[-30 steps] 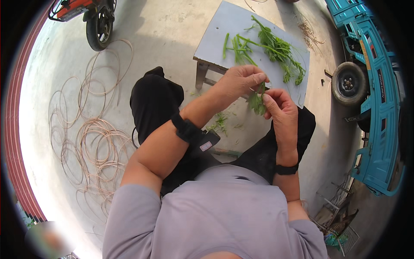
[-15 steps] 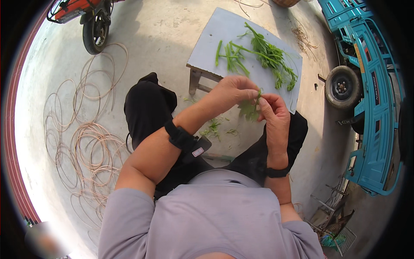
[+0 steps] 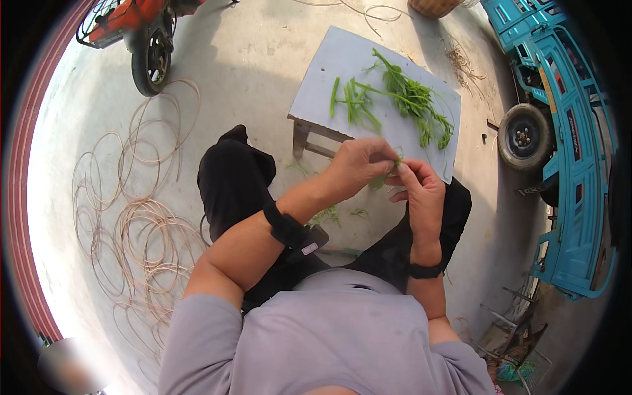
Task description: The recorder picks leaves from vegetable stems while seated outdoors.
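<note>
The left hand and right hand come close together, each grip narrow, the 2 of them pinching 1 green sprig that is partly hidden. Lower down, green scraps lie on the floor. Just beyond the hands stands the grey desk, bearing cut stems and, right of these, a leafy bunch. Farther off sits a brown basket.
</note>
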`<state>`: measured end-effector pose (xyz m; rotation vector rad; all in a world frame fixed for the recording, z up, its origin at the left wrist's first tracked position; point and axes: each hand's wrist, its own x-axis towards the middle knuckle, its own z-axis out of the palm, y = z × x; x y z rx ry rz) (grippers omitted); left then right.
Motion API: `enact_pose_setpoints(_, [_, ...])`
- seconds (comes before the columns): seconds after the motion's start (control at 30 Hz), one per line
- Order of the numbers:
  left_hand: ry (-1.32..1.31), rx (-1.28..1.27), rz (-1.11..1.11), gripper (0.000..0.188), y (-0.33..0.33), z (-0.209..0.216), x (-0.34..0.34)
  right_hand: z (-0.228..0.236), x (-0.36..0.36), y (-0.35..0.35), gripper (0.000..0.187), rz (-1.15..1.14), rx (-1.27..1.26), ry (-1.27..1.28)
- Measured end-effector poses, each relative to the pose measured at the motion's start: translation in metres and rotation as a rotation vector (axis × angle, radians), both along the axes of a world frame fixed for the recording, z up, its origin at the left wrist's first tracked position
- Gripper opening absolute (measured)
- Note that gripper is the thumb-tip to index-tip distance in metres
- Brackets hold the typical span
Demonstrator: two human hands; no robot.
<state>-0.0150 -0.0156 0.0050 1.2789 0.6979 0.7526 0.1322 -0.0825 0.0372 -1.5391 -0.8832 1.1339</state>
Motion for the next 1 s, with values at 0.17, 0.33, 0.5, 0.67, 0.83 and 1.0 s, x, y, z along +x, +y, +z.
enact_pose_setpoints(0.17, [0.111, 0.294, 0.084, 0.012, 0.000, -0.001, 0.003, 0.002, 0.005, -0.001, 0.013, 0.033, -0.020, 0.017])
enact_pose_setpoints(0.33, [0.173, 0.581, 0.134, 0.014, -0.001, -0.006, 0.005, -0.002, 0.009, -0.002, 0.010, 0.041, -0.012, 0.022])
enact_pose_setpoints(0.5, [0.203, 0.348, 0.082, 0.011, -0.006, -0.006, 0.013, -0.005, 0.008, -0.003, 0.009, -0.002, -0.017, 0.027])
enact_pose_setpoints(0.67, [0.125, 0.177, 0.088, 0.010, -0.006, -0.005, 0.011, -0.003, 0.015, -0.001, 0.011, 0.012, -0.036, 0.219])
enact_pose_setpoints(0.83, [0.044, 0.194, 0.076, 0.011, -0.006, -0.012, 0.013, -0.001, 0.016, 0.002, 0.013, 0.031, -0.045, 0.183])
enact_pose_setpoints(1.0, [0.063, 0.108, 0.073, 0.013, -0.009, -0.006, 0.014, -0.007, 0.016, 0.001, 0.014, 0.025, -0.040, 0.205])
